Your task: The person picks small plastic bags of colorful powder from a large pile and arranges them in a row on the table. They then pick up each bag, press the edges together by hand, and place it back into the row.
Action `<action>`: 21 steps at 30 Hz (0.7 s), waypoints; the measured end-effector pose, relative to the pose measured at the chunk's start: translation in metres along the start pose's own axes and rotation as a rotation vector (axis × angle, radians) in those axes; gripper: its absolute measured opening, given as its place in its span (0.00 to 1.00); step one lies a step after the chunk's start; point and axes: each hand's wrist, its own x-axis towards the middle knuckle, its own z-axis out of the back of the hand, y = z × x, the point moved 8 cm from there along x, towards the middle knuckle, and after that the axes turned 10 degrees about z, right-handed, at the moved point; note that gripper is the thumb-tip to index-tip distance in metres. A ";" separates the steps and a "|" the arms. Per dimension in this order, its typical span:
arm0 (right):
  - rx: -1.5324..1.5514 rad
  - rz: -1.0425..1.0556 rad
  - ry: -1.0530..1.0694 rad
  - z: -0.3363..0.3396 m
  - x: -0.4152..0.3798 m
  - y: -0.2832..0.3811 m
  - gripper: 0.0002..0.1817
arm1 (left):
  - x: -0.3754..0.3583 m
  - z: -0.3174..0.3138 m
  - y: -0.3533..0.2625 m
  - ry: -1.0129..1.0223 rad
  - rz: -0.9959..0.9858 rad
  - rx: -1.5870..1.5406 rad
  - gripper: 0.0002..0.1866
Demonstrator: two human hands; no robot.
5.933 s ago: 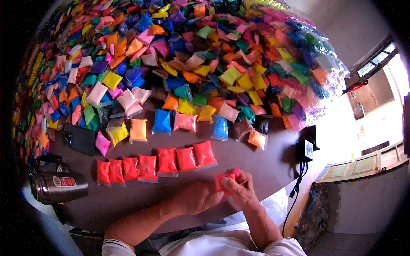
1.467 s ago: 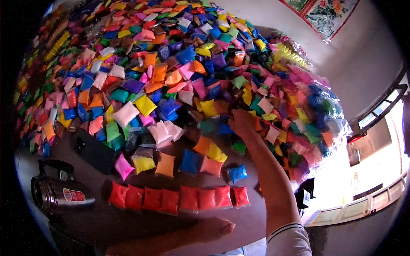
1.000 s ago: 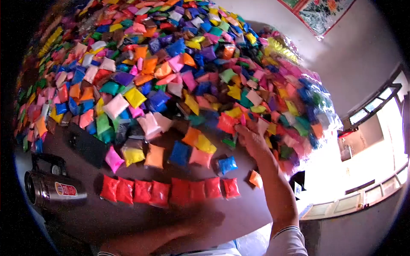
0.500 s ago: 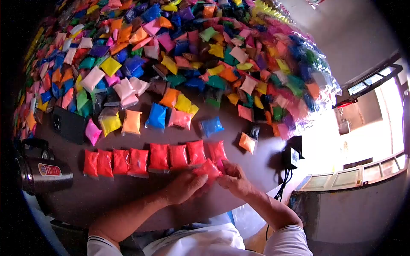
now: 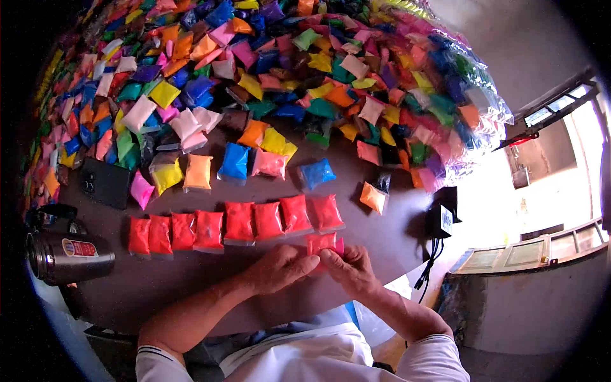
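Note:
Between both hands is a small clear packet with red filling [image 5: 321, 242], held at the near side of the table. My left hand [image 5: 279, 270] is closed on its left side, thumb pressed at the lower edge. My right hand [image 5: 351, 270] grips the right side, its thumb tip over the packet's lower part. A bit of bright pink [image 5: 339, 246] shows beside the right fingers; its kind is unclear. Just beyond the hands runs a row of several similar red packets [image 5: 239, 221], lying side by side. The rightmost red packet [image 5: 327, 212] lies slightly tilted.
A large heap of coloured packets [image 5: 267, 70] covers the far side. Loose ones lie before it, including a blue packet [image 5: 316, 173] and an orange packet [image 5: 373, 197]. At left are a black phone [image 5: 104, 183] and a steel mug [image 5: 73, 258]. A black boxy device [image 5: 441, 221] with cables stands right.
The red packet in my hands has turned from tilted to more level and upright, and the fingers have shifted on it. The view has moved slightly.

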 end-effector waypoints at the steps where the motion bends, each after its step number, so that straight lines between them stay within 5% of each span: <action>1: 0.002 0.002 -0.002 0.000 -0.001 0.001 0.15 | 0.000 0.001 -0.001 0.001 0.001 0.003 0.24; 6: 0.088 -0.199 -0.014 0.011 0.002 -0.018 0.13 | -0.002 -0.001 -0.012 -0.024 -0.113 0.063 0.19; 13: 0.212 0.040 -0.017 0.000 0.012 -0.015 0.14 | 0.000 -0.004 -0.006 0.035 -0.082 0.114 0.18; 15: 0.174 0.078 -0.043 0.001 0.011 -0.011 0.13 | -0.002 -0.003 -0.016 0.040 -0.202 0.011 0.19; 18: 0.311 -0.035 -0.075 -0.004 0.007 -0.006 0.09 | 0.001 -0.006 0.004 0.106 0.039 0.120 0.19; 21: 0.271 -0.088 0.028 -0.004 0.001 -0.010 0.10 | 0.000 -0.003 -0.011 -0.018 -0.143 0.216 0.18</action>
